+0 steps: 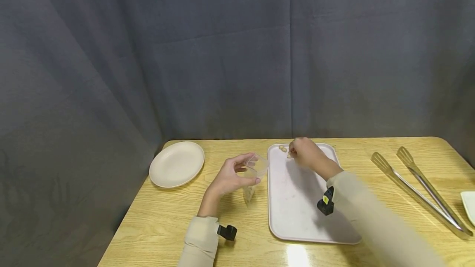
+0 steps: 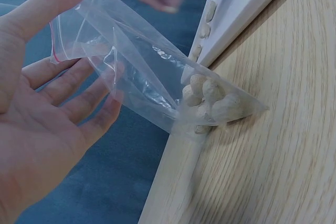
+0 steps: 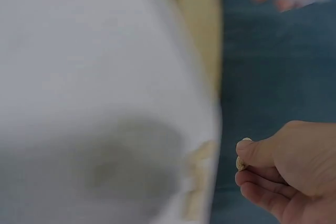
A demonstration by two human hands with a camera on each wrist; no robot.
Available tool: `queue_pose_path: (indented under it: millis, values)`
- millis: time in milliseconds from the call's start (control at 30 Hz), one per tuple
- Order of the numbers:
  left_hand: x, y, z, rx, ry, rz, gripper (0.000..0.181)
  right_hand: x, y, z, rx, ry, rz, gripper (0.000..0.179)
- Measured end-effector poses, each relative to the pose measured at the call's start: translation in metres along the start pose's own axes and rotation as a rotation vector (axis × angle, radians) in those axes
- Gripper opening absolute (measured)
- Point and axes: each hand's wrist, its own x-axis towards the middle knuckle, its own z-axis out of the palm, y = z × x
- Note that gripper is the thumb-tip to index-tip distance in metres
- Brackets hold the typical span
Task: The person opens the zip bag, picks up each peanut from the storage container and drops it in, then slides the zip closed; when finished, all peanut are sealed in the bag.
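Note:
My left hand (image 1: 231, 176) holds a clear zip bag (image 2: 139, 61) near its mouth, the thumb on one edge and the fingers along the other. Several unshelled peanuts (image 2: 212, 100) lie in the bag's lower corner, close against the wooden table. Over the far part of a white tray (image 1: 289, 213), my right hand (image 1: 307, 152) pinches a single peanut (image 3: 240, 163) between thumb and fingers. A few more peanuts (image 1: 283, 148) lie on the tray by its far edge, left of the right hand; they look blurred in the right wrist view.
A round cream plate (image 1: 177, 164) sits at the table's far left. Metal tongs (image 1: 423, 193) lie spread to the right of the tray, and a white dish (image 1: 469, 206) is partly in view at the right edge. A dark curtain (image 1: 222, 61) hangs behind the table.

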Motion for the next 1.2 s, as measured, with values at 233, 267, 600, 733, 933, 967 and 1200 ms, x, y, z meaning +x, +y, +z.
queue_pose_path:
  millis: [233,267,600,733,933,967,1200]
  values:
    - [0.0,-0.001,-0.001,0.004,0.014,0.006,0.068,0.012,-0.056,-0.041,0.03,0.078,-0.128,0.015]
    - [0.0,-0.001,-0.001,0.001,0.016,0.009,0.068,0.013,-0.064,-0.044,0.037,0.085,-0.155,0.013]
    - [0.005,-0.017,-0.002,-0.008,0.012,-0.004,0.073,0.01,-0.106,-0.038,0.106,0.047,-0.264,0.012]
    - [0.009,-0.033,-0.001,-0.001,0.025,-0.013,0.076,0.009,-0.108,-0.033,0.108,0.042,-0.271,0.012]
    - [0.01,-0.038,-0.001,-0.008,0.043,0.006,0.074,0.01,-0.11,-0.033,0.094,0.037,-0.274,0.011]
    - [0.01,-0.038,-0.001,-0.008,0.044,0.007,0.073,0.01,-0.11,-0.033,0.093,0.038,-0.277,0.011]
    - [0.008,-0.037,-0.001,-0.001,0.053,0.009,0.072,0.01,-0.111,-0.031,0.103,0.038,-0.279,0.012]
